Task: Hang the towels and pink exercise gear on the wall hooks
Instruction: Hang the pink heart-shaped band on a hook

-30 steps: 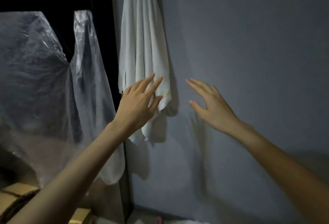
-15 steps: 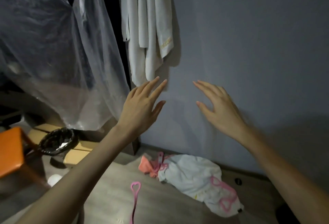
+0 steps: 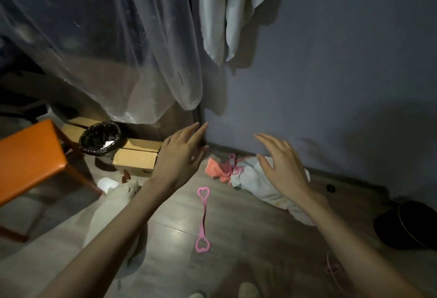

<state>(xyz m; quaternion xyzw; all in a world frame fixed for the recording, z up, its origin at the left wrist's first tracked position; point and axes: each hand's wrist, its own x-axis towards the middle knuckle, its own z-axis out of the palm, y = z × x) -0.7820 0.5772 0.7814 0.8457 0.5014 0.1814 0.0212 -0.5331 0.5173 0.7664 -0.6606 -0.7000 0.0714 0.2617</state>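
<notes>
A white towel [image 3: 233,11] hangs on the grey wall at the top; its hook is out of view. On the wooden floor lies a pink stretch band [image 3: 203,219] with a heart loop at each end. By the wall sits a crumpled white towel [image 3: 254,179] with a pink strap [image 3: 233,166] and an orange-pink cloth [image 3: 214,167] beside it. My left hand [image 3: 181,158] hovers open above the floor, left of the pile. My right hand [image 3: 282,166] is open too, fingers spread, over the white towel. Neither hand touches anything.
An orange stool [image 3: 28,158] stands at the left, with a black-lined bin [image 3: 100,138] and cardboard boxes [image 3: 136,159] behind it. Clear plastic sheeting [image 3: 106,44] hangs over a dark rack. A pale cloth [image 3: 113,205] lies under my left arm. A dark round object [image 3: 409,224] sits at the right.
The view has tilted down from the hanging towel to the floor. Both open hands have dropped with it and are now over the floor pile.
</notes>
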